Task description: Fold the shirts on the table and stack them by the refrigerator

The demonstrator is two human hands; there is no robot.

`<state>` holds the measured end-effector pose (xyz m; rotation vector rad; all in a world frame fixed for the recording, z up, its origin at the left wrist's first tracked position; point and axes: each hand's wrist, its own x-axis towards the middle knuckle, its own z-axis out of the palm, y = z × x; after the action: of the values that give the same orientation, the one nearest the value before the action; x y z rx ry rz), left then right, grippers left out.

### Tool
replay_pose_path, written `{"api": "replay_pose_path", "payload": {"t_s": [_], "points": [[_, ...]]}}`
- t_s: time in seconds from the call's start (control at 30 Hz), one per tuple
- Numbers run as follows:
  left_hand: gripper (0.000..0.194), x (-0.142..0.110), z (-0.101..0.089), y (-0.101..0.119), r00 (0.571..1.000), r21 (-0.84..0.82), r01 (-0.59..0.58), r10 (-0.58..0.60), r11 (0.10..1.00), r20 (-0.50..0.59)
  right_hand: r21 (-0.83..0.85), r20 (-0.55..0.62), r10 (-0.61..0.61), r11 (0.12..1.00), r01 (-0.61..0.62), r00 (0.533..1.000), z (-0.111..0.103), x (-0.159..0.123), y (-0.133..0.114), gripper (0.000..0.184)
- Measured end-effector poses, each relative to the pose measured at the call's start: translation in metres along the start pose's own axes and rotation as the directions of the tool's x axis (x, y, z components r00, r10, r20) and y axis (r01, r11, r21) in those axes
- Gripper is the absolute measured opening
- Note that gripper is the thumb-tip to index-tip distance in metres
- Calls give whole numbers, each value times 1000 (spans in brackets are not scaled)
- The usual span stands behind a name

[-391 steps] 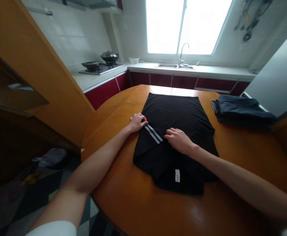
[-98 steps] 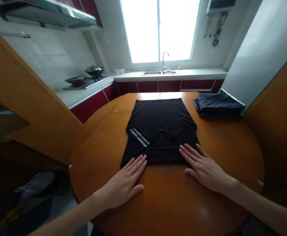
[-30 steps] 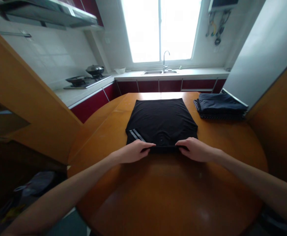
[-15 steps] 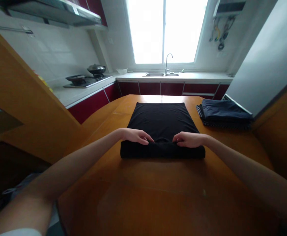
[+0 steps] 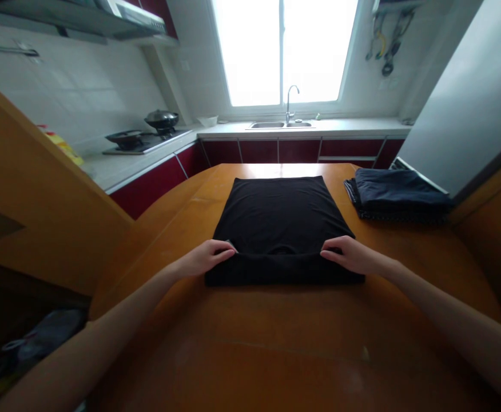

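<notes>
A black garment (image 5: 285,212), perhaps a shirt, lies flat on the wooden table (image 5: 250,337). Its near end is turned over into a band running across the front. My left hand (image 5: 210,256) pinches the upper edge of that band near its left end, with a small greyish bit showing at the fingertips. At the right part of the same edge, my right hand (image 5: 348,253) grips the cloth between thumb and fingers. Between the two hands the folded edge runs almost straight, with a small dip at the middle.
A stack of folded dark clothes (image 5: 400,194) sits at the table's right, beside a silver-grey appliance (image 5: 460,109). Beyond the table are a counter with a sink (image 5: 267,125), a faucet (image 5: 291,103) and a stove (image 5: 147,141) with a lidded wok (image 5: 162,119). A wooden panel (image 5: 40,189) rises at left.
Both hands have moved apart along the folded edge, the left toward the left end and the right toward the right. The camera view has tilted slightly downward.
</notes>
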<state>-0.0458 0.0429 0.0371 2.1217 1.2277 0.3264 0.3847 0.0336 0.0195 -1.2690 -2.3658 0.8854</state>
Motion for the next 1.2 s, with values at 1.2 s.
{"api": "replay_pose_path", "payload": {"t_s": [1.2], "points": [[47,97,-53,-57,909,154,-78,134,985,-394,-8,-190,72,997,-75,979,-63,96,64,54]]}}
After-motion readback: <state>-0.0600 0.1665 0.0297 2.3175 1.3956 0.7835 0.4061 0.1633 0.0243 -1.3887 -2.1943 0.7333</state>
